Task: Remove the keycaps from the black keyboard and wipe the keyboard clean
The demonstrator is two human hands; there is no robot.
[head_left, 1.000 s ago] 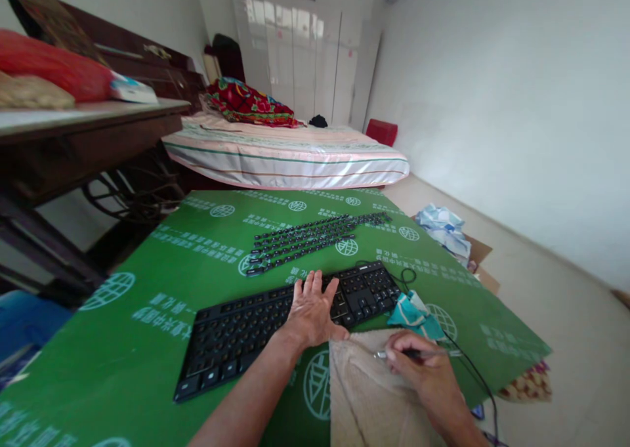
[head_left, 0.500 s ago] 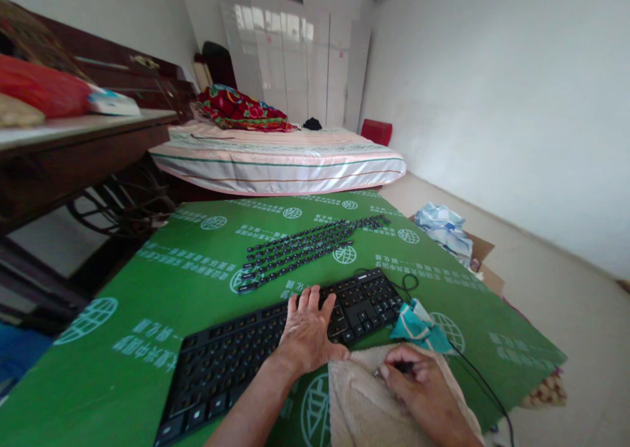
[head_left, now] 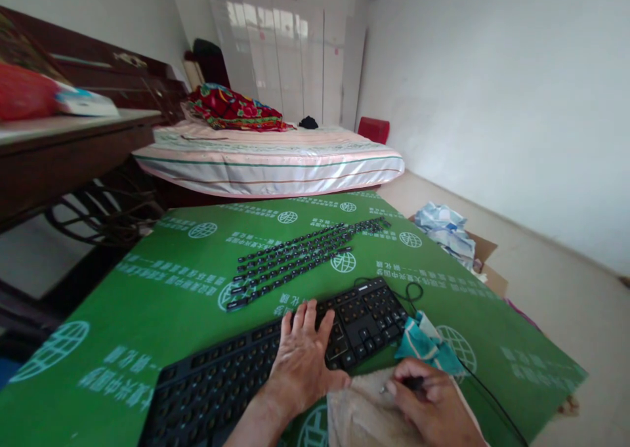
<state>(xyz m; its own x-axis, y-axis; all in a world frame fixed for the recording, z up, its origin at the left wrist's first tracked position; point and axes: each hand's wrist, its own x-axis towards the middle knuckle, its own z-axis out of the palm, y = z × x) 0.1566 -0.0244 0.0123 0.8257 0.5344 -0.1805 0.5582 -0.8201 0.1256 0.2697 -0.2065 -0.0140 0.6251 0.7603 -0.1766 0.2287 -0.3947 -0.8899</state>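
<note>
We have our right hand (head_left: 429,400) pinched closed around a slim dark tool (head_left: 413,383), its metal tip above or touching the beige cloth (head_left: 365,404) below the grip; we cannot tell which. Left of that grip, our left hand (head_left: 302,358) spreads over the black keyboard (head_left: 209,384). Rows of keycaps (head_left: 295,258) lie beyond.

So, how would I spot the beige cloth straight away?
Find the green tabletop, then the black keyboard on it. On its near side, under the right hand, lies the beige cloth; its colour sets it apart from the smaller teal cloth beyond.
</note>
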